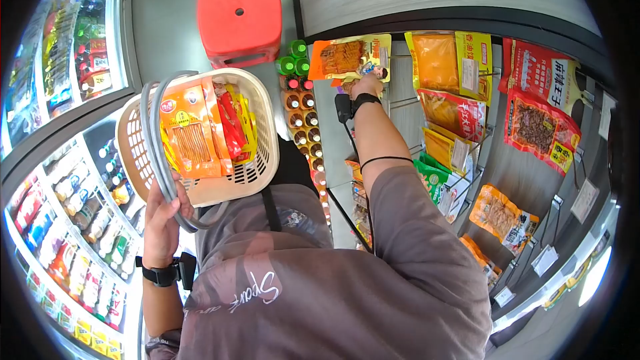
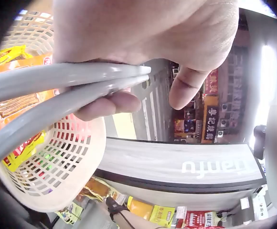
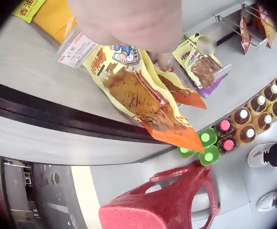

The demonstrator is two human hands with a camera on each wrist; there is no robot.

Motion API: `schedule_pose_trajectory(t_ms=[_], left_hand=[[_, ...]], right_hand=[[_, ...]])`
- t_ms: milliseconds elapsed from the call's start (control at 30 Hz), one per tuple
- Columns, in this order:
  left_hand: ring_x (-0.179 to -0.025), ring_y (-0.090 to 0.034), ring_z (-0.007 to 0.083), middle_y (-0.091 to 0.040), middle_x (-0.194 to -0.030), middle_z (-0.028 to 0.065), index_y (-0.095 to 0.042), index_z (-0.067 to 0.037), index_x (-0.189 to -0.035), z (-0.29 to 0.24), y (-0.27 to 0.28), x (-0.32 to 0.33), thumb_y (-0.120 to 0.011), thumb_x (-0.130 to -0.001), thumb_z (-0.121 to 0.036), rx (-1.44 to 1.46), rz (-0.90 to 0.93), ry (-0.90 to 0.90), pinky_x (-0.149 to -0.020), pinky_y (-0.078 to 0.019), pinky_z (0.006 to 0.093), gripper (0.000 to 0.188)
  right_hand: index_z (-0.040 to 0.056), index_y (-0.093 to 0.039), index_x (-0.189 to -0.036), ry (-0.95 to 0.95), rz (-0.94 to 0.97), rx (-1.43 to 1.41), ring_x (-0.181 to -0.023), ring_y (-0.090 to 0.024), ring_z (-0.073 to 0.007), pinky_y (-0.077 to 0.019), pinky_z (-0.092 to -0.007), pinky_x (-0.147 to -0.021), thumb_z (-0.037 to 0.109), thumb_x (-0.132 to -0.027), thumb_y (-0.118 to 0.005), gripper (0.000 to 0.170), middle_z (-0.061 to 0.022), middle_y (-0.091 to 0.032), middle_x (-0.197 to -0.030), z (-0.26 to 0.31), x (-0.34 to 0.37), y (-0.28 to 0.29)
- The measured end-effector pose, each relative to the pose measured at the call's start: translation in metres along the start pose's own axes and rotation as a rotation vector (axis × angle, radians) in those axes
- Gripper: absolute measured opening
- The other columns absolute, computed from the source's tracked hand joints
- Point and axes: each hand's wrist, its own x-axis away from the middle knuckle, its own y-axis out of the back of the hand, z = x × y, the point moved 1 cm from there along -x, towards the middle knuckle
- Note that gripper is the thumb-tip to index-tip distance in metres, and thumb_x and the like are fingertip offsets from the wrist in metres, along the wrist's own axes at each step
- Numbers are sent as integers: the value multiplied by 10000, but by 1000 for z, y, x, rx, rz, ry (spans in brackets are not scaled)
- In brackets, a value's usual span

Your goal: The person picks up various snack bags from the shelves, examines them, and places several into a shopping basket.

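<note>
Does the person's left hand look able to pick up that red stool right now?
Probably not as things stand: the left hand grips the grey handles of the basket, and in the head view that loaded basket sits between it and the red stool.

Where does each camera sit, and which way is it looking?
Head: worn on the head, looking forward and down at the basket and red stool; shirt, left hand and right hand show.
Left wrist: worn there, looking past the left hand at the grey handles; the left hand and part of the right arm show.
Right wrist: worn there, looking past the right hand at a snack packet; the right hand shows, plus two shoes, probably the wearer's.
Shared: head and right wrist both see the red stool.
</note>
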Motion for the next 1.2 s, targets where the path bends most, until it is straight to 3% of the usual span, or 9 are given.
schedule_pose_trajectory(t_ms=[367,467,600,700,733,767,833,1000,1200], left_hand=[[-686,-434,116,-451,-803,24,-457,-18,-1219,-19,22,16,-611,-819,-204,64,40,-27,-653,-386,269,467],[-689,-439,122,-455,-808,22,-453,-20,-1225,-26,29,15,-597,-826,-178,68,85,-38,-653,-392,277,453],[-714,-462,138,-465,-835,28,-453,-31,-1232,-38,41,13,-607,-830,-189,57,146,-26,-665,-406,295,458],[-729,-464,142,-464,-847,32,-452,-45,-1238,-44,53,3,-615,-829,-197,33,227,-31,-672,-411,305,465],[-729,-467,145,-462,-843,31,-444,-48,-1232,-48,52,1,-601,-835,-184,43,246,-22,-673,-412,306,448],[-729,-467,145,-462,-843,31,-444,-48,-1232,-51,52,-1,-601,-835,-184,34,247,-29,-673,-412,306,448],[-733,-470,148,-461,-848,31,-433,-47,-1224,-52,51,-8,-589,-834,-172,12,332,-11,-674,-416,310,438],[-729,-491,146,-473,-847,32,-425,-50,-1220,-59,49,-16,-569,-835,-141,5,446,-16,-673,-427,285,421],[-806,-568,163,-514,-946,49,-396,-61,-1236,-82,57,-6,-581,-842,-129,20,577,-10,-727,-464,296,440]], right_hand=[[-26,-455,-1255,166,166,516,-986,-630,-332,-552,-449,-726,259,-891,-646,500,-202,-580,-1181,-80,-54,31],[-80,-598,-1026,575,115,814,-1016,-610,-403,-486,-441,-836,326,-852,-674,448,-266,-641,-1043,-79,35,56],[-79,-559,-1013,930,264,856,-894,-620,-433,-468,-495,-780,381,-867,-648,491,-290,-629,-938,-92,52,78],[-30,-555,-1045,1111,453,605,-780,-638,-293,-476,-390,-702,236,-944,-574,285,-220,-639,-862,-37,152,107],[-30,-558,-1159,1067,530,565,-854,-613,-141,-481,-313,-768,137,-952,-564,266,-102,-660,-962,-25,166,116],[-18,-560,-1163,1121,583,540,-929,-578,-95,-463,-271,-818,94,-961,-540,232,-71,-645,-1007,-2,208,127],[-11,-551,-1167,1207,742,225,-1048,-558,-142,-429,-283,-939,56,-963,-518,217,-85,-599,-1152,21,242,141],[-6,-567,-1142,1156,763,-52,-1073,-560,-155,-432,-300,-953,67,-963,-519,198,-91,-589,-1185,42,323,144],[-6,-527,-1188,666,896,-65,-1075,-562,-163,-458,-325,-939,84,-964,-525,241,-73,-600,-1172,-64,342,91]])
